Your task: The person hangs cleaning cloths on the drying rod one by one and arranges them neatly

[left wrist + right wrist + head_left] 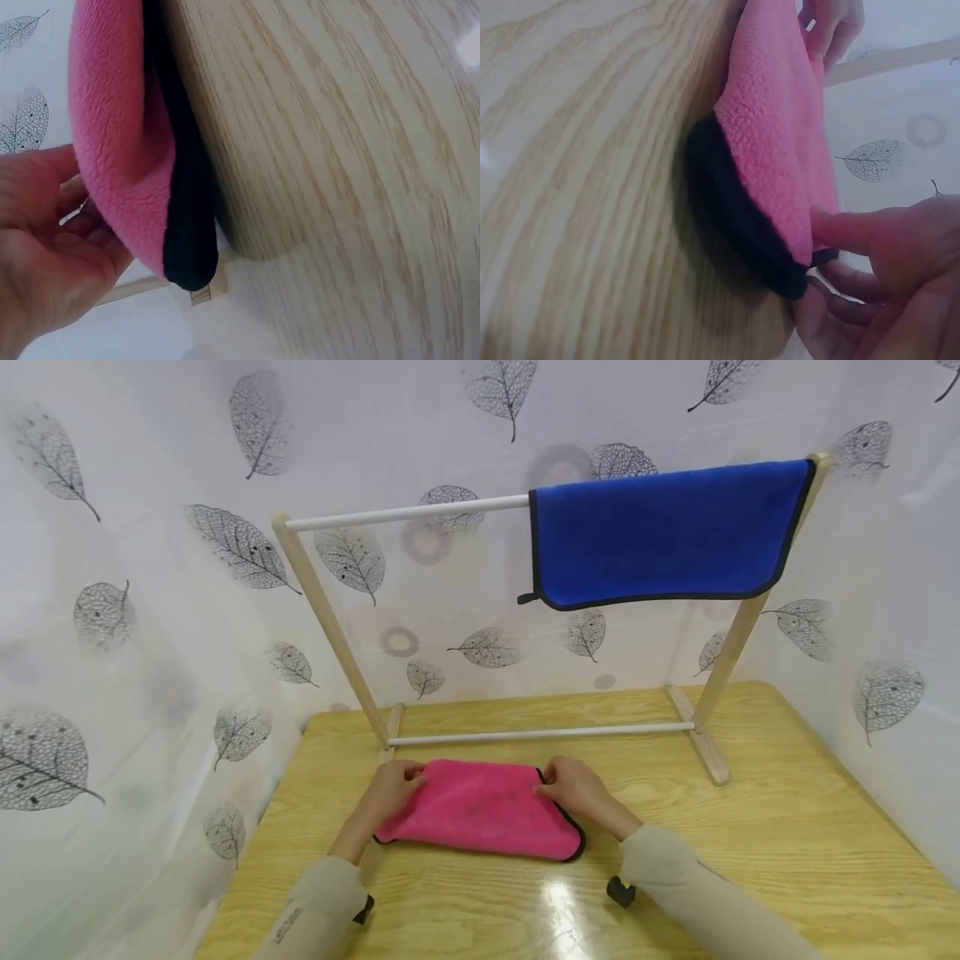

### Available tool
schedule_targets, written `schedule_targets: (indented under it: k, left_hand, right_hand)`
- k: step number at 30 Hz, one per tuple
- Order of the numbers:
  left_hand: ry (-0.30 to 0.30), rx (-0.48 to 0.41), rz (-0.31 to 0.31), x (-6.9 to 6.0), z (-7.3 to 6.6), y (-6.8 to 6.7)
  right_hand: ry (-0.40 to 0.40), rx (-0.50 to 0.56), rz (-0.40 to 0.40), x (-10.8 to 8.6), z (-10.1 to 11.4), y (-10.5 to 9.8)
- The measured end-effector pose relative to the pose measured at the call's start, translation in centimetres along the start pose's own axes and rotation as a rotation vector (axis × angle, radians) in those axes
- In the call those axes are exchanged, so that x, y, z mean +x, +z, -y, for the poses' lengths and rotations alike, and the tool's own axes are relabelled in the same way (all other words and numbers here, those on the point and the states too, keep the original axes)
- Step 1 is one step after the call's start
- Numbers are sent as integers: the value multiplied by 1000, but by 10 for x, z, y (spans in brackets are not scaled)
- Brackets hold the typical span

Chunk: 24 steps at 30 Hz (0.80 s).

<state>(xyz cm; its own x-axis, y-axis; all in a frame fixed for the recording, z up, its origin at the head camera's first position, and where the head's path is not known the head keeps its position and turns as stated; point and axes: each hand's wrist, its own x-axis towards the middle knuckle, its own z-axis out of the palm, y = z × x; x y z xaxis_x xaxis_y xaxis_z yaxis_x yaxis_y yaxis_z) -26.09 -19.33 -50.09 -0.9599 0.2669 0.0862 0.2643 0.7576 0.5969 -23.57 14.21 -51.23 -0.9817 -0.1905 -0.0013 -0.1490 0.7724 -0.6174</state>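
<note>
Pale sleeves (712, 893) foremost; both hands (390, 789) (579, 787) pinching pink cloth (480, 810) (blue cloth (667, 537) hangs behind).

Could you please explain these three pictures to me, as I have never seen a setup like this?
There is no machine here: a person's bare left hand and right hand do the work. The wide picture comes from a camera worn on the head; the two close ones come from cameras worn on each wrist. The hands hold a pink cloth near its opposite ends, over a wooden table. On the table stands a rack, with a blue cloth hanging over the right part of its top bar.
</note>
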Motion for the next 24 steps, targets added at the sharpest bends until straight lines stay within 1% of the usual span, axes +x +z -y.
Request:
schedule_targets:
  k: [2, 4, 6, 9, 11, 13, 16, 18, 22, 24]
  left_hand:
    - [9, -21, 19, -2, 1, -2]
    - [41, -34, 47, -5, 2, -6]
    - [82, -41, 86, -9, 1, -12]
    - [134, -64, 163, -17, -1, -22]
    - [145, -74, 189, -22, -2, -28]
    - [138, -94, 184, -27, -3, -32]
    - [117, -86, 145, -31, -1, -35]
    - [105, -87, 151, -33, 1, -34]
    - [79, -86, 253, -35, 3, -25]
    - [62, -84, 293, -36, 1, -22]
  right_hand:
    - [-27, 2, -3, 1, 1, 0]
    - [-73, 18, -7, 1, 0, 1]
    - [-139, 43, -16, 0, -3, 1]
    - [-259, 111, -30, -2, -7, -1]
    - [-338, 157, -35, -4, -9, -4]
    - [-397, 187, -43, -6, -11, -7]
    - [-420, 192, -30, -7, -12, -10]
    - [-403, 164, 7, -9, -14, -12]
    - [-337, 91, 169, -11, -17, -12]
    - [-314, 64, 239, -11, -16, -12]
